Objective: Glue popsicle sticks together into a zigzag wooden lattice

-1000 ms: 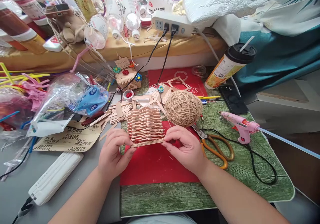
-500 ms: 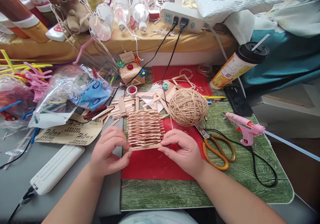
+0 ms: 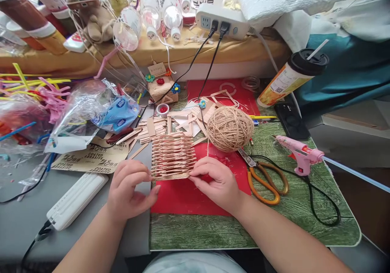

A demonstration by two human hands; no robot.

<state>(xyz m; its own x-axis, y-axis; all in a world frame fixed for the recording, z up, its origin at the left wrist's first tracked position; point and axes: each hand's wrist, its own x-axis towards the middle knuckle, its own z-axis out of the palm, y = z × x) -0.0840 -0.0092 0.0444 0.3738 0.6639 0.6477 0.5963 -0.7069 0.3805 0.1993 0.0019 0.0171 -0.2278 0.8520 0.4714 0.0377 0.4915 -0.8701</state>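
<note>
A box-like stack of thin wooden craft sticks (image 3: 173, 156) stands on a red sheet (image 3: 195, 200) in front of me. Along its near lower edge runs a strand of jute twine. My right hand (image 3: 218, 183) pinches the twine between thumb and index finger at the stack's near right corner. From behind that hand, the twine leads up to a large jute ball (image 3: 230, 128). At the near left corner is my left hand (image 3: 129, 189), thumb spread away and fingertips at the sticks. Whether those fingertips press on the stack is hard to see.
Orange-handled scissors (image 3: 268, 181) and a pink glue gun (image 3: 300, 153) lie on the right, with a phone (image 3: 291, 121) and a drink cup (image 3: 292, 78) behind. Loose sticks (image 3: 152, 128) and a decorated stick box (image 3: 163, 90) sit beyond the stack. Sandpaper (image 3: 91, 157) lies left.
My left thumb has lifted off the near left corner and spread from the fingers. The stick stack and my right hand have shifted slightly left in view.
</note>
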